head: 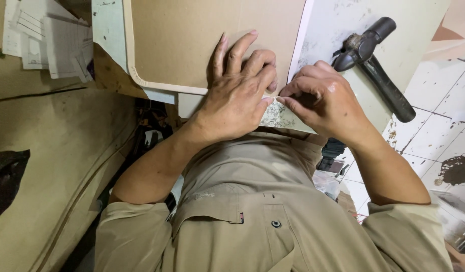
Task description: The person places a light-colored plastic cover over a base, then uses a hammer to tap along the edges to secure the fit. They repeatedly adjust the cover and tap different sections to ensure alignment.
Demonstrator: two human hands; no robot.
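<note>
Along the flat brown cardboard panel's (202, 45) near edge, left hand (237, 95) should press flat, fingers spread, while right hand (320, 98) pinches the pale edging strip (164, 88) snugly.

Soft, even light fills the view, brightest on the pale worktop (338, 25) and the tiled floor (444, 100) at the right. The left side lies dimmer, with dark gaps. Shadows are faint. Focus is sharp; straight lines bend toward the edges.

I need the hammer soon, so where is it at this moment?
In the head view the black hammer lies at the upper right on the white work surface, just beyond the right hand and right of the brown board.
</note>
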